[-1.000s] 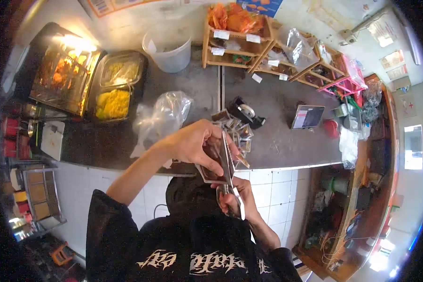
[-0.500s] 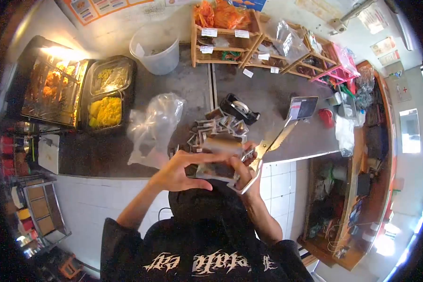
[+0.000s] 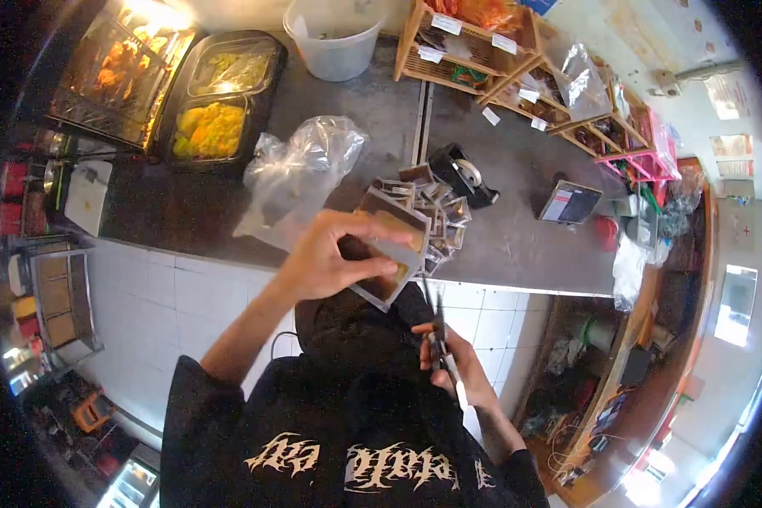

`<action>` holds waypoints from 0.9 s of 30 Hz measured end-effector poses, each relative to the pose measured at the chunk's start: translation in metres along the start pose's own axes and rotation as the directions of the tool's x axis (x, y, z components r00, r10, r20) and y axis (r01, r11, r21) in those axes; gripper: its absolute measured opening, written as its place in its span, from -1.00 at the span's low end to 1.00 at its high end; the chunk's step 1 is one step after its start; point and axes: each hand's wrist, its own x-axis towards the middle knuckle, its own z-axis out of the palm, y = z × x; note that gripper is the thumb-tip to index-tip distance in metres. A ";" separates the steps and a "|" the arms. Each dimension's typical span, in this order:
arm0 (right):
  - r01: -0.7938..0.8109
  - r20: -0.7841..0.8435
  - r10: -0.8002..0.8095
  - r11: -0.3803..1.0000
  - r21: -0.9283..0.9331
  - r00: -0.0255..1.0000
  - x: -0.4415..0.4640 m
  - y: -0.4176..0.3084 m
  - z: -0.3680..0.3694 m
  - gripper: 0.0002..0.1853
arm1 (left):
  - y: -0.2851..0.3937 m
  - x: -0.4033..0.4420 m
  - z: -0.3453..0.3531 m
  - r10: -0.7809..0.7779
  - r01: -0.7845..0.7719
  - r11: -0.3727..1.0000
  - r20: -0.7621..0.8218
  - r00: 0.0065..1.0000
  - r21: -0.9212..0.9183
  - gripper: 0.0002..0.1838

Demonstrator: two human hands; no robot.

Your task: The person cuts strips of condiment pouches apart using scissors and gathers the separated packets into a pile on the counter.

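Note:
Pinched between the thumb and fingers of my left hand (image 3: 334, 254) is a strip of flat clear sachets (image 3: 389, 296) with brown and yellowish contents, held tilted over the counter's front edge. My right hand (image 3: 459, 364) grips a pair of scissors (image 3: 438, 326), lower and to the right. Their narrow blades point up toward the strip's right side; whether they touch it I cannot tell. A light-coloured handle sticks out below my fingers. Behind the strip, a loose pile of small sachets (image 3: 436, 216) lies on the dark counter (image 3: 516, 254).
A black tape dispenser (image 3: 466, 176) sits just behind the pile. Left of it lies a crumpled clear plastic bag (image 3: 300, 169). Farther back stand a white bucket (image 3: 334, 51), food trays (image 3: 212, 127) and wooden racks (image 3: 466, 59). A small dark tablet-like box (image 3: 570, 202) is at right.
My right hand has dropped toward my body, and the scissors have swung from slanting up-right to pointing nearly straight up. The sachet strip is now tilted in my left hand. The whole view has shifted.

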 end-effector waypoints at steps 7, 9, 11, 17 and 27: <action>0.079 0.047 -0.080 0.996 0.029 0.996 0.012 -0.008 0.007 -0.15 | 0.040 0.025 -0.017 -0.066 0.042 0.996 0.344 0.937 0.077 -0.49; 0.059 0.068 -0.062 0.998 0.036 0.996 0.011 -0.010 0.007 -0.15 | 0.044 0.029 -0.018 -0.071 0.039 0.995 0.393 0.917 0.088 -0.48; 0.042 0.080 -0.046 0.998 0.045 0.996 0.010 -0.013 0.008 -0.15 | 0.047 0.031 -0.018 -0.036 -0.007 0.995 0.425 0.905 0.100 -0.48; 0.023 0.063 -0.025 0.999 0.027 0.998 0.007 -0.018 0.008 -0.20 | 0.048 0.038 -0.017 -0.016 -0.047 0.993 0.515 0.857 0.109 -0.52; 0.019 0.012 -0.019 0.999 0.046 1.000 0.015 -0.021 0.011 -0.02 | 0.049 0.051 0.001 0.045 -0.129 0.989 0.667 0.744 0.078 -0.49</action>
